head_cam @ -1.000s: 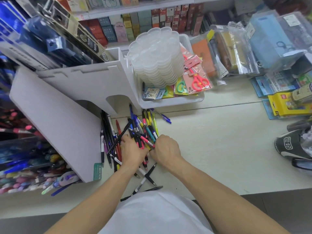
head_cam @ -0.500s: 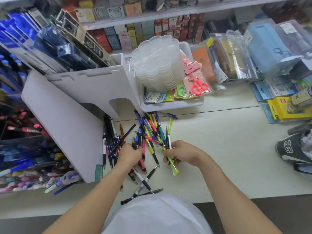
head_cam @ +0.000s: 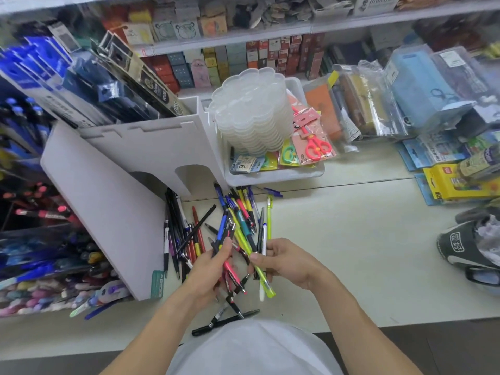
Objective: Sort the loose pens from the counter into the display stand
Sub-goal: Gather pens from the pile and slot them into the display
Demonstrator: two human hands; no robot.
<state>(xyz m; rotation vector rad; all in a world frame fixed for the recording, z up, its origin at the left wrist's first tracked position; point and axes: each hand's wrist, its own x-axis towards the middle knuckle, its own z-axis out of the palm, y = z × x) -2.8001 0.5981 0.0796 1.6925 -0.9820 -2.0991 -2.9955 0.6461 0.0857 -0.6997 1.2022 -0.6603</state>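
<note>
Now | left hand [head_cam: 209, 269] grips pens [head_cam: 230, 266] | right hand [head_cam: 286, 262] grips green pen [head_cam: 254, 255]

Bare counter [head_cam: 351, 239] right of pens [head_cam: 238, 220]; display stand [head_cam: 113, 201] blocks left.

Counter [head_cam: 338, 239]: we see it pale.
On it: loose pens [head_cam: 194, 234], white stand [head_cam: 135, 169], tray [head_cam: 276, 177].

- The display stand [head_cam: 108, 201] is plain white.
- Pens [head_cam: 238, 212] just right of the display stand are blue, yellow, pink, black and bright green.
- Scissors [head_cam: 315, 147] further right are red.
- The counter [head_cam: 351, 239] is cream.
</note>
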